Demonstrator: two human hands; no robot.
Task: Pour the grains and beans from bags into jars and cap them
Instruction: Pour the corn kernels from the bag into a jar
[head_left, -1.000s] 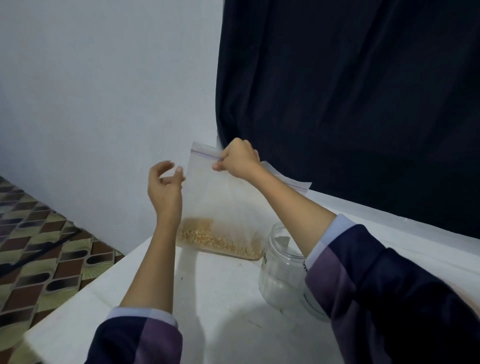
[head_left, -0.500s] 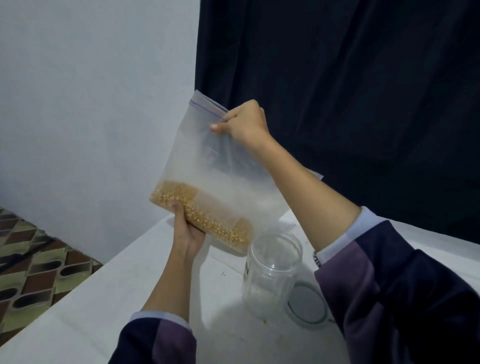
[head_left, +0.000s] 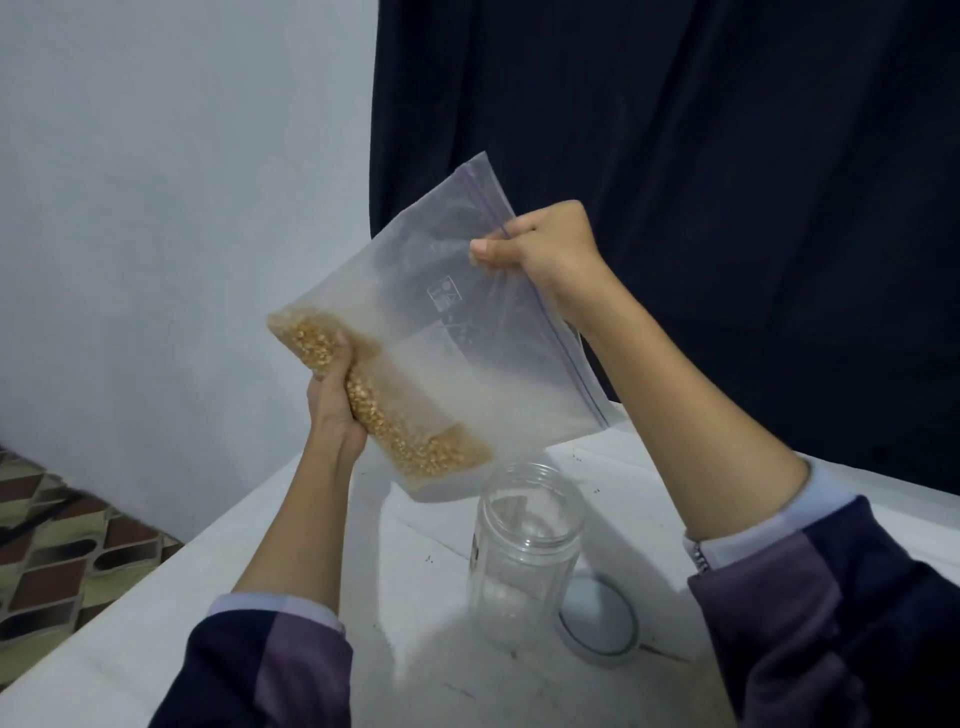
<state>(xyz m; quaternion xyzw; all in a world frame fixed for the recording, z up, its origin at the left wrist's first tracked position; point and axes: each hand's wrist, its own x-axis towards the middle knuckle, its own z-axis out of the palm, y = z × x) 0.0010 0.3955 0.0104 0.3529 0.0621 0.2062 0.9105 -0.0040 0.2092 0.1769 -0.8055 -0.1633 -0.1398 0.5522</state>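
White tabletop (head_left: 291, 644) fills the lower part of the view, backed by a pale wall (head_left: 156, 208) on the left and a dark curtain (head_left: 701, 156) on the right; patterned floor tiles (head_left: 57, 551) show past the table's left edge.

Both forearms reach up from dark sleeves with pale cuffs, holding a clear zip bag (head_left: 441, 312) tilted in the air above the table. The right hand (head_left: 540, 249) is raised highest, its fingers curled into a fist that pinches the bag's zip edge near the purple seal line. The left hand (head_left: 332, 400) is lower, wrist bent back, fingers wrapped round the bag's bottom edge from below, squeezing the yellow grains (head_left: 395, 421) that lie in a band along that bottom. The bag's lowest corner hangs just above and to the left of an open clear jar (head_left: 524, 556), which stands upright on the table. Whether the zip is open along its whole length is hard to tell from here.

A round lid (head_left: 600, 626) lies flat on the table just right of the jar's base, partly hidden behind the jar.
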